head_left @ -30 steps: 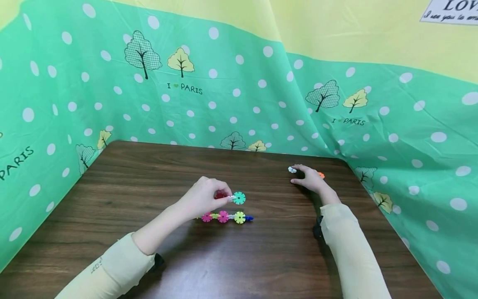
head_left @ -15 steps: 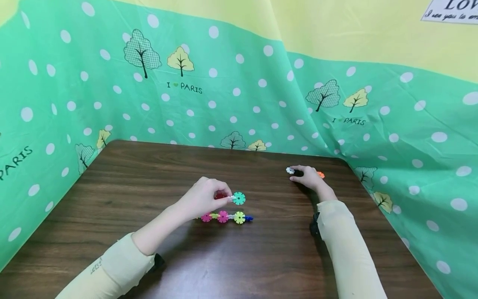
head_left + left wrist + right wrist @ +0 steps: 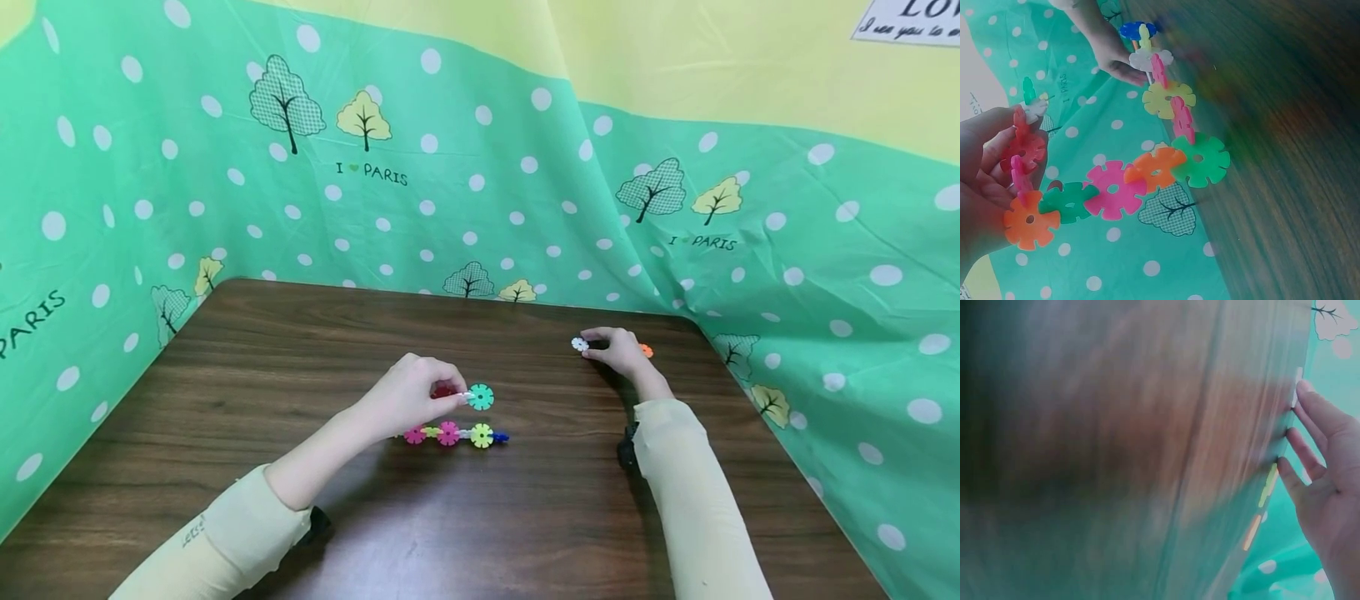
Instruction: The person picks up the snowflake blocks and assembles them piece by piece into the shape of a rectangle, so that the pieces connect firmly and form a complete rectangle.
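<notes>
My left hand (image 3: 411,392) pinches a chain of slotted, flower-shaped plastic discs near its end. Beyond the fingertips a green disc (image 3: 481,397) juts out. In the left wrist view the chain (image 3: 1114,189) curves under the hand, with a blue disc (image 3: 1139,30) at its other end. Part of this chain shows in the head view as a row below the hand. At the table's far right my right hand (image 3: 618,350) holds a loose white flower-shaped disc (image 3: 580,343) by its edge, between thumb and forefinger. The other right fingers reach down to the table.
An orange disc (image 3: 647,351) lies behind the right hand, partly covered by it. A yellow disc (image 3: 1266,486) shows there only in the right wrist view. Green dotted cloth (image 3: 427,208) hangs around the brown wooden table (image 3: 300,333).
My right hand has shifted slightly left, its thumb and forefinger closing on the white disc, which has slid a little left and nearer. The left hand and chain stay put.
</notes>
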`<action>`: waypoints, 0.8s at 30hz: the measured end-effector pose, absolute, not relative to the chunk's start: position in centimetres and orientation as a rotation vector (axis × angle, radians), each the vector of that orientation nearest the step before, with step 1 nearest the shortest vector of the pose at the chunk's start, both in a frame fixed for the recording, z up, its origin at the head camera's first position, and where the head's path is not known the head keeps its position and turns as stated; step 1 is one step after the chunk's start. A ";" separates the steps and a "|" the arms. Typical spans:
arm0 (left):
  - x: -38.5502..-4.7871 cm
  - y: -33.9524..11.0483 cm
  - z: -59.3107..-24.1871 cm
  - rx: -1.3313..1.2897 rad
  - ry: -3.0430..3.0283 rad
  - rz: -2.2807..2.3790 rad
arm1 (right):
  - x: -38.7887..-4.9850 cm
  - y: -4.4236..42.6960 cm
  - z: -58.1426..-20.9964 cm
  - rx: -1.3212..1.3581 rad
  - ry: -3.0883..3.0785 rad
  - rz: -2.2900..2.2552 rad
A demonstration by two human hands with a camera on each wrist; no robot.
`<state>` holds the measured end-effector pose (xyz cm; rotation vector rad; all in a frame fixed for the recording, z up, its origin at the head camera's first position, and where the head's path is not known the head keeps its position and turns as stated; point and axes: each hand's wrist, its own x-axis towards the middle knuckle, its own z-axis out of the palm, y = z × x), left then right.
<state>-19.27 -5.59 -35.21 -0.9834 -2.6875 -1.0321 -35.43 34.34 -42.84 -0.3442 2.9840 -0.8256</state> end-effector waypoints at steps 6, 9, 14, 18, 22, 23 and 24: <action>-19.2 -5.7 -35.1 -0.981 -2.695 -1.038 | -35.7 33.9 -42.9 -0.326 3.000 -0.856; -19.2 -5.8 -35.2 -0.980 -2.695 -1.037 | -35.9 33.5 -43.0 -0.326 3.001 -0.849; -19.3 -5.8 -35.3 -0.974 -2.693 -1.034 | -36.0 32.9 -42.9 -0.326 2.977 -0.824; -19.3 -5.8 -35.3 -0.973 -2.694 -1.033 | -35.9 32.8 -42.9 -0.365 2.995 -0.762; -19.3 -5.8 -35.2 -0.976 -2.694 -1.042 | -35.8 33.0 -43.0 -0.409 3.046 -0.706; -19.3 -5.8 -35.2 -0.975 -2.694 -1.048 | -35.8 33.0 -42.9 -0.419 3.052 -0.706; -19.2 -5.8 -35.2 -0.975 -2.696 -1.053 | -35.7 33.1 -42.8 -0.426 3.057 -0.711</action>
